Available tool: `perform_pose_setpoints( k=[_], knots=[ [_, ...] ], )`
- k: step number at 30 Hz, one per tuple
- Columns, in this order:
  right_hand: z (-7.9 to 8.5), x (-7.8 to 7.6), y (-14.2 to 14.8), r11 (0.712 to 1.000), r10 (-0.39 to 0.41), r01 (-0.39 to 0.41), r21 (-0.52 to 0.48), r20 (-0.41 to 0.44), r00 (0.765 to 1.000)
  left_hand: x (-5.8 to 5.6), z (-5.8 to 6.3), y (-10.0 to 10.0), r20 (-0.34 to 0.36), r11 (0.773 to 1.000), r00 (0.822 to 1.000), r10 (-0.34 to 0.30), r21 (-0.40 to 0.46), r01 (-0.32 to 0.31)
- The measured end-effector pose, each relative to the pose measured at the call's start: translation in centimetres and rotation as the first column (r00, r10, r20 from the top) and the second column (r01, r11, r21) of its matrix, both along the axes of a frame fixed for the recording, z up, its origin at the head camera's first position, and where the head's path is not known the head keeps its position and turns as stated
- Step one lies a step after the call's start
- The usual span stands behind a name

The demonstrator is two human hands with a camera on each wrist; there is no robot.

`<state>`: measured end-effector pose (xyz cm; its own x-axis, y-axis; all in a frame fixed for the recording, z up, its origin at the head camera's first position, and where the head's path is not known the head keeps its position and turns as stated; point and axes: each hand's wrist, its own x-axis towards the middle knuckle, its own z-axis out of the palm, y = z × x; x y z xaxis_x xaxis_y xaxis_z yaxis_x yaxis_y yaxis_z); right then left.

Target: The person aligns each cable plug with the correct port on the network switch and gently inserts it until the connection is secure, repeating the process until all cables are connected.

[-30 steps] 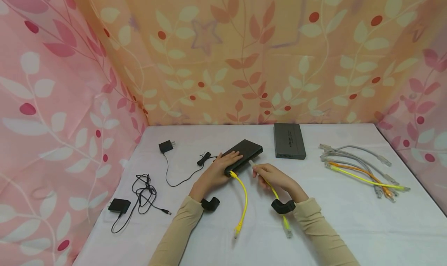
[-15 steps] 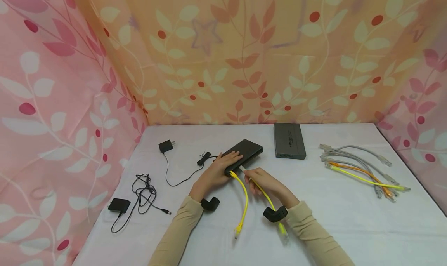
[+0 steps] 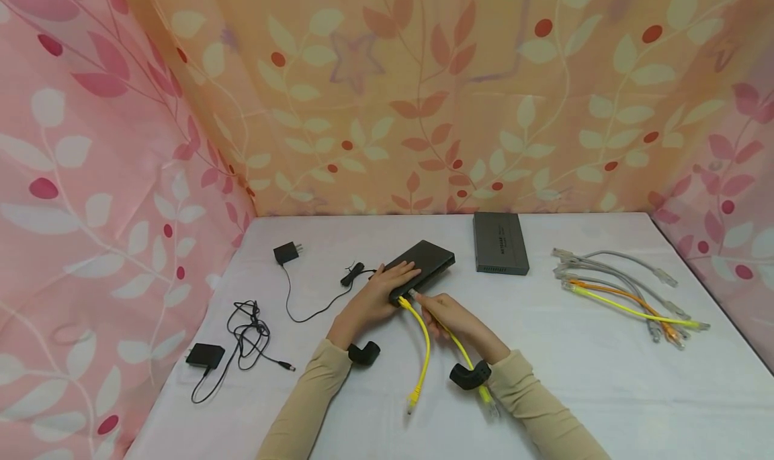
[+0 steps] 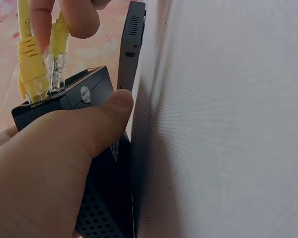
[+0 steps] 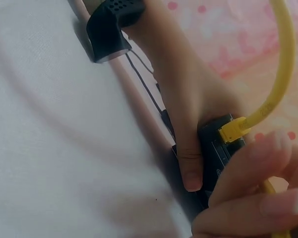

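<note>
My left hand (image 3: 382,292) holds a black network switch (image 3: 434,258), fingers over its top and thumb (image 4: 107,116) on its underside in the left wrist view. One yellow Ethernet cable (image 3: 425,346) is plugged into the near end of its port side; that cable's other end lies toward me. My right hand (image 3: 456,317) pinches a second yellow Ethernet cable (image 3: 461,350) just behind its clear plug (image 4: 57,69). That plug is at the port row, right beside the first one. The second cable's tail runs under my right wrist.
A grey Netgear switch (image 3: 501,243) lies behind to the right. Several grey, orange and yellow cables (image 3: 629,295) are bunched at far right. On the left are a black power adapter (image 3: 286,253), its cord running toward the held switch, and another adapter (image 3: 205,355) with a coiled cord.
My right hand has moved left, bringing the second cable's plug from short of the switch to its port row beside the first cable. The left hand and switch have stayed in place.
</note>
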<state>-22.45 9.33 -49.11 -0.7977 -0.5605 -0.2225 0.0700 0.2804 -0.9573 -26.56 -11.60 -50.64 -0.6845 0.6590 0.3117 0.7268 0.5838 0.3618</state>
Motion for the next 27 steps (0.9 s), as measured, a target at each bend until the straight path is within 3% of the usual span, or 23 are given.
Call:
perform_pose_setpoints(
  k=[11,19,22,27],
  knots=[
    [0.3,0.1,-0.6,0.991,-0.136,0.136,-0.003,0.033,0.99,0.1,0.3,0.1,-0.003,1.0,1.0,-0.002,-0.003,0.002],
    [0.0,-0.2,-0.9,0.986,-0.165,0.165,-0.037,0.003,0.986,0.3,0.3,0.3,-0.039,0.998,0.999,0.002,-0.057,-0.004],
    [-0.2,-0.3,-0.8,0.982,-0.18,0.182,-0.054,0.03,0.983,0.3,0.3,0.3,-0.044,0.997,0.999,0.001,-0.073,-0.004],
    [0.7,-0.1,-1.1,0.973,-0.216,0.223,-0.065,0.091,0.972,0.4,0.5,0.3,-0.045,0.998,0.999,-0.002,-0.066,-0.001]
  ],
)
